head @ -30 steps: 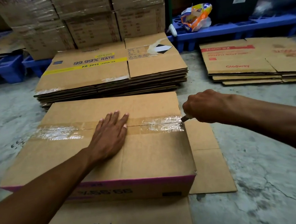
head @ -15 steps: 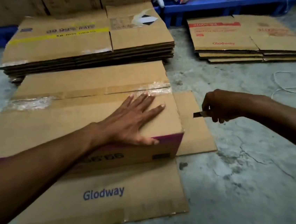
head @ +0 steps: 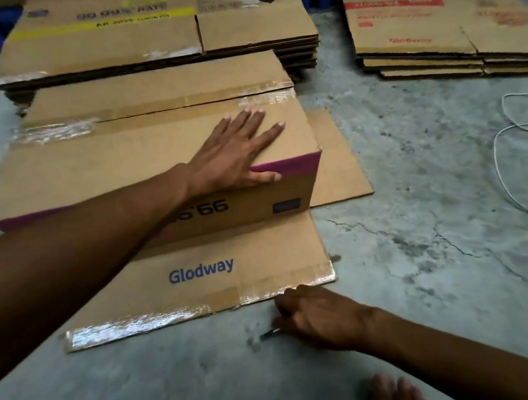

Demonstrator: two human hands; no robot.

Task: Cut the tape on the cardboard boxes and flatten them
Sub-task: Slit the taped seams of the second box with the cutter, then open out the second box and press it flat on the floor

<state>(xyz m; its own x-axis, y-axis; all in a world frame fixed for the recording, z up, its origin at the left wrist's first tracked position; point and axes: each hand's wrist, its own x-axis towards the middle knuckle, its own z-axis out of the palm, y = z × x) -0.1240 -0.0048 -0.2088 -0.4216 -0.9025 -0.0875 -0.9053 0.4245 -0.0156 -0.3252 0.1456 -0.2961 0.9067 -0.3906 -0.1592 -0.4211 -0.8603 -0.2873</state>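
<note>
Left hand (head: 235,157), fingers straight and spread, presses flat on the top of the cardboard box (head: 121,156) standing on the floor. Right hand (head: 317,316), near the box's taped front flap, grips a cutter (head: 270,333); blade points left, axis nearly horizontal.

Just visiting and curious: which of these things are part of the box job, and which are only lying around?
In use:
- taped box, left hand pressing flat on top
- small blade held in right hand
- Glodway flap

Lying about:
- flattened stacks, presumably done
- white cord
</note>
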